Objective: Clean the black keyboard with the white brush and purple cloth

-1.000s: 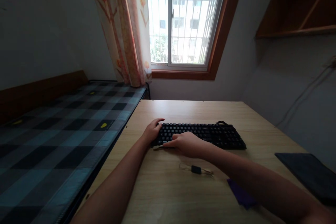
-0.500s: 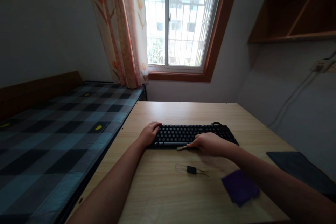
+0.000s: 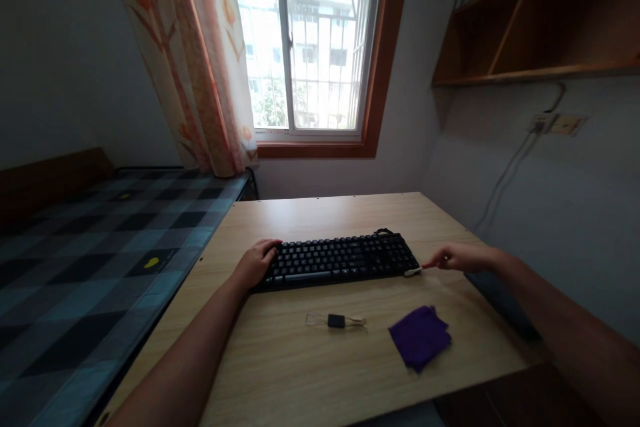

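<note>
A black keyboard (image 3: 340, 259) lies on the wooden table. My left hand (image 3: 257, 263) grips its left end, fingers over the upper corner. At the keyboard's lower right corner, my right hand (image 3: 453, 257) pinches a small pale-headed brush (image 3: 413, 272), whose exact kind is hard to make out. The brush head is at the front edge by the right-hand keys; whether it touches cannot be told. Nearer to me is a small dark block with thin wire loops (image 3: 336, 321). Right of that lies a crumpled purple cloth (image 3: 421, 338).
The table (image 3: 270, 360) stands beside a bed with a checked cover (image 3: 165, 240). A dark flat item (image 3: 500, 300) is partly hidden under my right arm. Wooden shelves (image 3: 505, 73) and a socket with a cable (image 3: 543, 123) are on the right wall.
My right hand has moved with the brush from the keyboard's front middle to its lower right corner. My left hand stays on the left end. The whole view has swung right.
</note>
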